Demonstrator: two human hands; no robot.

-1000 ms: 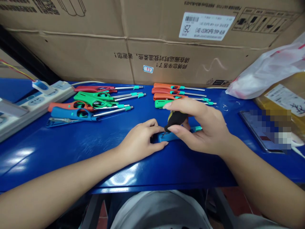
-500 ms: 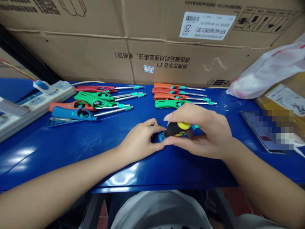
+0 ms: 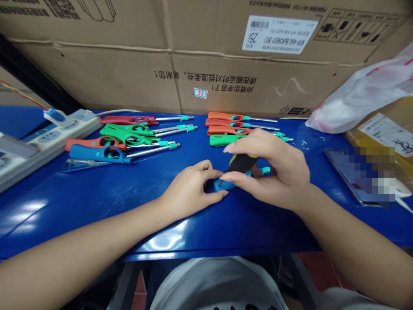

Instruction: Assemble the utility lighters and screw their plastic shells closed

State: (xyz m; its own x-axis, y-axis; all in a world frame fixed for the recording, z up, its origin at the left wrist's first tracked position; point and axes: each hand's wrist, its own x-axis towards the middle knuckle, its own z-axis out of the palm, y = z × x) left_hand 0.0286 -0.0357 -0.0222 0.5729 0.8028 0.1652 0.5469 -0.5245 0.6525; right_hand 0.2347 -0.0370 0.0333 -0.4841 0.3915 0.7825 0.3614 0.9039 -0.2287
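Note:
My left hand (image 3: 189, 189) lies on the blue table, its thumb and fingers closed around the end of a blue long-necked lighter (image 3: 225, 185). The lighter's turquoise tip (image 3: 266, 170) shows past my right hand. Over the lighter's body, my right hand (image 3: 280, 172) grips the black and yellow handle of a screwdriver (image 3: 242, 163) between thumb and fingers. That handle leans over the lighter; the shaft and its tip are out of sight.
Several lighters in red, green, orange and blue (image 3: 97, 153) lie at left; another row, orange and green (image 3: 222, 140), lies behind my right hand. A power strip (image 3: 48, 137) is far left. A phone (image 3: 351, 176), a plastic bag (image 3: 358, 97) and a carton (image 3: 193, 64) stand around.
The screwdriver handle has tilted, and my right hand has shifted slightly up and left, uncovering more of the blue lighter. My left hand stays in place.

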